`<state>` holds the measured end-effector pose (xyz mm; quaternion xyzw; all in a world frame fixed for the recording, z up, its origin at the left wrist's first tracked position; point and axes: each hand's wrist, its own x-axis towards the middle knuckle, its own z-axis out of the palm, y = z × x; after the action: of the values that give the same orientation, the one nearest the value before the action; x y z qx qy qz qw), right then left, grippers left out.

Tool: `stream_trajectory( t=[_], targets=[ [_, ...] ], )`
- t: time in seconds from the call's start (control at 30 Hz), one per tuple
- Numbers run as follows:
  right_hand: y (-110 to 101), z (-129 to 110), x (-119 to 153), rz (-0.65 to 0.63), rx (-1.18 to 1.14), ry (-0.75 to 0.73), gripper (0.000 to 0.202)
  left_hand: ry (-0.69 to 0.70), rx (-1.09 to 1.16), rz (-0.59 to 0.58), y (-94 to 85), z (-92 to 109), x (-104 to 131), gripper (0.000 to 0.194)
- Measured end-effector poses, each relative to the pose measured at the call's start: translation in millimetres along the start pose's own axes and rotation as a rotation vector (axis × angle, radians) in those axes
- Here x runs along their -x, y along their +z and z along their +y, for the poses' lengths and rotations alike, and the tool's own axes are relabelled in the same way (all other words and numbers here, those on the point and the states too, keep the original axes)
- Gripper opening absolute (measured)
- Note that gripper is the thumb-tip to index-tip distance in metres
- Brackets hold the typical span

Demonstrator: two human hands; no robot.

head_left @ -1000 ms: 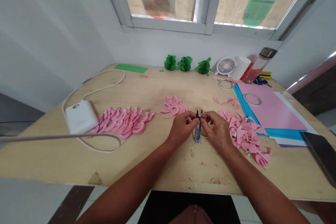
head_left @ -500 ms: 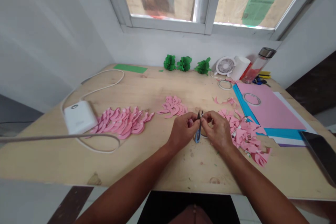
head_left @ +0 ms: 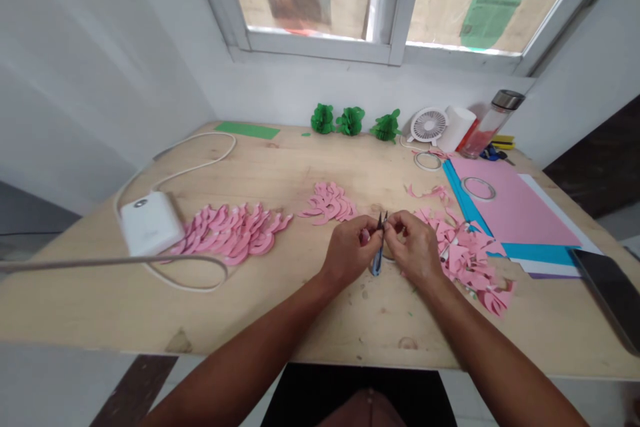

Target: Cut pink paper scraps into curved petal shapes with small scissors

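Note:
My left hand [head_left: 350,247] is closed in a pinch. A bit of pink paper cutout [head_left: 365,235] shows between its fingers. My right hand [head_left: 411,243] is closed too, its fingertips close to the left thumb; whatever it pinches is too small to make out. Blue-handled thread snips [head_left: 377,263] with dark pointed blades show between the hands, tips pointing away from me. I cannot tell whether they lie on the table or touch my fingers. Beyond my left hand is a small pile of curved pink paper cutouts [head_left: 330,203]. Pink paper scraps [head_left: 467,250] lie right of my right hand.
Overlapping rows of pink paper pieces [head_left: 240,230] lie left, beside a white power bank [head_left: 152,223] with a cable. Green paper balls [head_left: 351,121], a small fan [head_left: 429,125] and a bottle [head_left: 493,125] stand behind. Right are coloured sheets [head_left: 520,207], a tape roll [head_left: 479,189] and a phone [head_left: 607,293].
The hands stay nearly in place, with slight finger movement. The snips' blade tips appear a little closer together. The piles look the same.

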<state>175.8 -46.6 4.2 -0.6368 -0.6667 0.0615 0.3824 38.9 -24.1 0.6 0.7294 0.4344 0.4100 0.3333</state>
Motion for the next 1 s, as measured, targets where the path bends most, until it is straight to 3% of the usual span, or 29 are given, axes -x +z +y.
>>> stream_trajectory(
  t=[1.0],
  targets=[
    [-3.2, -1.5, -2.1, -0.067, -0.071, 0.116, 0.009, 0.026, -0.041, -0.005, 1.5, 3.5, 2.0, 0.008]
  ],
)
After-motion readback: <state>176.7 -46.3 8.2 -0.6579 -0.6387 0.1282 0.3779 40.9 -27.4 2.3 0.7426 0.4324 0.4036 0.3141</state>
